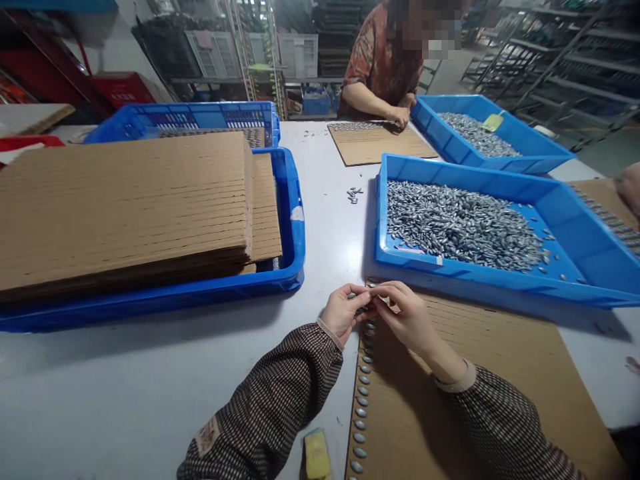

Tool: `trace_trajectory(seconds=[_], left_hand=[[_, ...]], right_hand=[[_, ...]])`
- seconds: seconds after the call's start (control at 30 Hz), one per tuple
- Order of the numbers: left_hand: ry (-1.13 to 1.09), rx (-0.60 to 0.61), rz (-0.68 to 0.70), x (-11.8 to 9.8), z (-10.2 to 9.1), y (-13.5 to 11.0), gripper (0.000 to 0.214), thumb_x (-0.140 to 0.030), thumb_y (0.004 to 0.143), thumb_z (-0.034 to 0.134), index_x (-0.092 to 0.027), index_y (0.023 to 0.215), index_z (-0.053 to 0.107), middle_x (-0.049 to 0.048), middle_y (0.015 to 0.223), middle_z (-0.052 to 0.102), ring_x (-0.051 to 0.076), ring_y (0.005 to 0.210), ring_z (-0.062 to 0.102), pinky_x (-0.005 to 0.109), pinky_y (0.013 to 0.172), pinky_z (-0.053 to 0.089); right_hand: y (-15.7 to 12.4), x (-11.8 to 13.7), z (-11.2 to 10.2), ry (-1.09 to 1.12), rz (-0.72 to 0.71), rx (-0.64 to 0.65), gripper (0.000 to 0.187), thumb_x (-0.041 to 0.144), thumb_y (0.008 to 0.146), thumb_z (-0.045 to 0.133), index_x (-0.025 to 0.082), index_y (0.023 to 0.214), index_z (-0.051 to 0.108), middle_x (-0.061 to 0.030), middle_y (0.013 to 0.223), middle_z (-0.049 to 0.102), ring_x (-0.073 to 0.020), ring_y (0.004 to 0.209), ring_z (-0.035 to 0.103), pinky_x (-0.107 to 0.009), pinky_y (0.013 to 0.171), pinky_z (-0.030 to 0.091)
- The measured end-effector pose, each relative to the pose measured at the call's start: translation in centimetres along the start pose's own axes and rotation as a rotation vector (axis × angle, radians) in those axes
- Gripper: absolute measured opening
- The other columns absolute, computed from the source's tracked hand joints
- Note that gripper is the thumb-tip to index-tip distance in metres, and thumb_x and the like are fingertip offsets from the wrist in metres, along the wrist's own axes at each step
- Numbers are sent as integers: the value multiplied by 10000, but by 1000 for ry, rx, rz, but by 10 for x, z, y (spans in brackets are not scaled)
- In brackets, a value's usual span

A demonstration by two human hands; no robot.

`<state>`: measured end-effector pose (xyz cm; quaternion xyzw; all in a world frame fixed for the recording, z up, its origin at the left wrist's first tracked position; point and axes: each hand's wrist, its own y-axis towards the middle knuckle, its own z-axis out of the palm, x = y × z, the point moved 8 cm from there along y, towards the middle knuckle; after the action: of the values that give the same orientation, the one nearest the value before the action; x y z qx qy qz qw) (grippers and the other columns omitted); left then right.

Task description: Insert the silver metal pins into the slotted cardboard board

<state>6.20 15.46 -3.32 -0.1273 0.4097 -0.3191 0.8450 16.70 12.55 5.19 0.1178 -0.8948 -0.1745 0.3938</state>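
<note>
My left hand [345, 310] is closed, with small oval grey metal pieces partly showing at its fingers. Pressed against it at the fingertips, my right hand [407, 313] makes a pinch; what sits between its thumb and finger is hidden. Both are over the upper left corner of a slit cardboard sheet [480, 387]. Along the sheet's left edge runs a row of oval grey metal pieces [361, 413], set one above another. Just beyond my hands stands a blue tray [500, 279] holding a heap of loose oval metal pieces [460, 223].
To the left, stacked cardboard sheets [125, 200] rest on a blue crate [295, 247]. A few loose pieces [355, 195] lie on the white table [150, 387]. Across it, a co-worker [380, 73] handles another sheet [375, 147] beside a second blue tray [530, 160]. A yellow object [317, 455] lies near me.
</note>
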Motion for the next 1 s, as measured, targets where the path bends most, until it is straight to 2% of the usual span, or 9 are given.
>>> trace_trajectory(seconds=[0.1,0.2,0.33,0.43,0.6,0.83,1.0], left_hand=[[4,2,-30,3,2,-1,299,-226,602,876,-95,742,647,44,671,650,135,649,634,253,628,557],[-21,-24,-49,-1,1,-1,243,-189,666,832,-77,793,658,69,700,664,129,604,631,239,581,549],[-135,-144,2,-23,-13,5,110,-213,869,607,-115,916,626,82,831,692,128,693,679,213,633,562],[-198,-203,-7,-28,-19,6,140,-183,904,482,-118,946,599,97,877,697,148,771,705,230,696,576],[-196,-199,-59,-13,-13,2,143,-97,867,472,-86,956,583,106,758,682,150,628,685,261,647,580],[-136,-151,-47,-8,-8,0,80,-92,880,517,-108,952,549,109,767,694,135,598,668,237,610,565],[-111,-117,-51,-6,-6,-1,61,-94,881,551,-109,941,551,122,829,709,128,615,674,244,649,577]], right_hand=[[1,3,-5,32,15,1,114,209,927,534,223,937,647,-49,865,652,-183,786,617,-298,669,510],[-4,-3,-12,20,23,-1,133,229,936,525,220,933,658,-56,870,658,-185,788,623,-299,667,509],[-22,-28,-16,-29,84,0,143,254,945,528,216,941,665,-58,899,682,-179,757,639,-287,616,513],[-34,-39,-11,-66,71,9,139,257,943,537,218,967,667,-56,893,694,-186,763,652,-308,659,534],[-42,-42,3,-141,1,36,147,223,949,518,226,977,662,-64,938,691,-209,889,642,-356,798,532],[-47,-46,7,-312,-51,66,161,209,949,510,214,963,671,-77,921,669,-223,867,596,-362,771,505],[-46,-42,8,-375,-70,63,184,220,955,489,210,937,671,-80,904,655,-217,851,588,-347,755,499]])
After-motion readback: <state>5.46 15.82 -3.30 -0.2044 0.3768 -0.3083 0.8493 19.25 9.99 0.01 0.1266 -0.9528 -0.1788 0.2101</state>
